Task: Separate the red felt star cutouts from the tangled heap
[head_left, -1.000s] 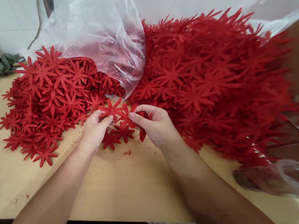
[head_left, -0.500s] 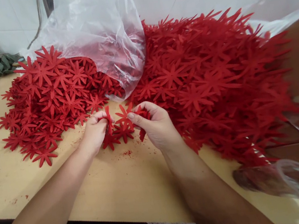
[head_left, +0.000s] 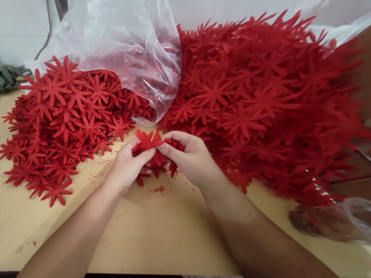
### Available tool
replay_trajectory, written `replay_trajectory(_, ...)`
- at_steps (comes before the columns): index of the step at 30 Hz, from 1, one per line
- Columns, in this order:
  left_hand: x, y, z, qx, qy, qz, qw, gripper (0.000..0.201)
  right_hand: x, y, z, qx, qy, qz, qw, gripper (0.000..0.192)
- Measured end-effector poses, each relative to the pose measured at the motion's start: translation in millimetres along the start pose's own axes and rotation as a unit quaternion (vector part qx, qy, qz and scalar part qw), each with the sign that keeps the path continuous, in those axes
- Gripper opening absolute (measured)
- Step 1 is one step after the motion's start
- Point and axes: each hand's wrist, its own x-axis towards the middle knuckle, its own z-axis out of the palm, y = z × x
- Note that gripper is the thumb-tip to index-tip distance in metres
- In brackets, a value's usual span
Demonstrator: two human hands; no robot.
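Both hands (head_left: 159,155) closed in, thumbs pinching red flower cutout (head_left: 147,140).

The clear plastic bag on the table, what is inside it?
Through the clear plastic bag a blurred mass of red shows, likely more red flower cutouts like those piled beside it. Single shapes and the amount inside cannot be seen through the creased film.

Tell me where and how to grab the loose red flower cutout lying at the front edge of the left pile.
Pinch the loose flower cutout by one petal that points toward the table edge, coming from the near side. It lies flat on the wooden table with bare wood in front of it, while the left pile crowds it behind. The thin, flat petals probably suit a fingertip pinch, not a whole-hand grasp.
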Motion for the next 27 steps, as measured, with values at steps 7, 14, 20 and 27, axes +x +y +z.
replay_trajectory(7,3.6,2.7,-8.0,-0.007,0.033,0.033,0.999,0.02,4.6,-9.3,-16.9,0.013,0.041,-0.004,0.999,0.027)
replay_trajectory(14,18.4,21.9,-7.0,-0.074,0.075,0.015,0.994,0.022,13.2,-13.4,-45.6,0.015,0.187,-0.09,0.978,0.011)
replay_trajectory(20,36.9,26.2,33.1,0.023,-0.006,-0.011,1.0,0.01,16.7,-14.6,-52.9,-0.108,0.271,-0.195,0.936,0.034)
replay_trajectory(27,51.1,10.8,55.2,0.066,0.026,-0.016,0.997,0.01,15.0,-16.2,-55.3,-0.268,0.309,-0.287,0.866,0.014)
